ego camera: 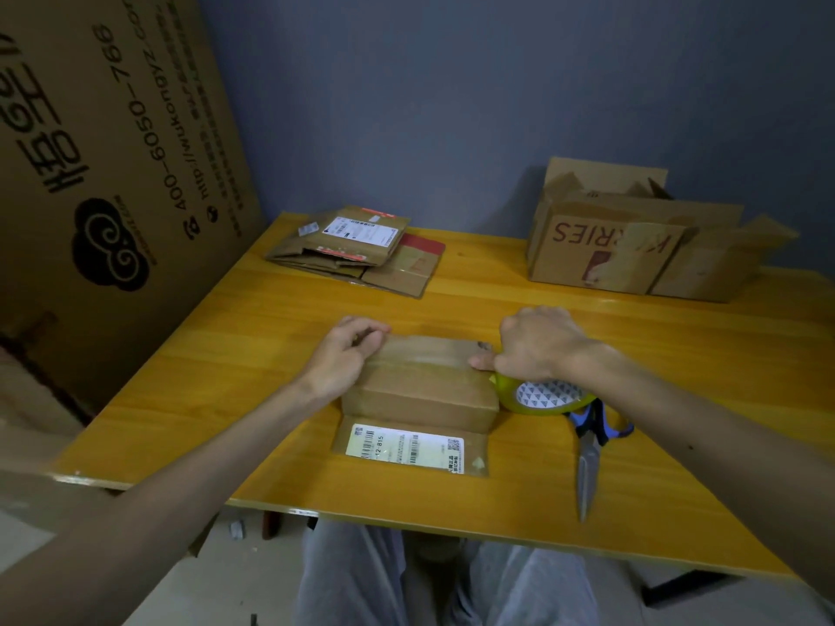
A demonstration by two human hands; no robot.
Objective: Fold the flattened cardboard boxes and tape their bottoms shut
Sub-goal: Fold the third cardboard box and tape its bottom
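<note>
My hands are apart, one at each end of the small cardboard box (420,386), which sits bottom-up mid-desk (226,354). My left hand (348,354) curls over its left edge. My right hand (537,343) grips the tape roll (542,397) at the right edge. Scissors (592,449) lie just beside the roll. Flattened boxes (357,248) are stacked at the back, well apart from a larger folded box (610,250).

Both arms bare, coming in over the near edge of the yellow wooden desk (271,445), forearms converging toward mid-desk. Left hand (345,354): palm down, fingers curled over the left end of the small brown cardboard box (420,390), gripping it. Right hand (537,345): knuckles up, wrapped round the yellow-rimmed roll of clear tape (546,397), one digit flat on the box's right end.
</note>
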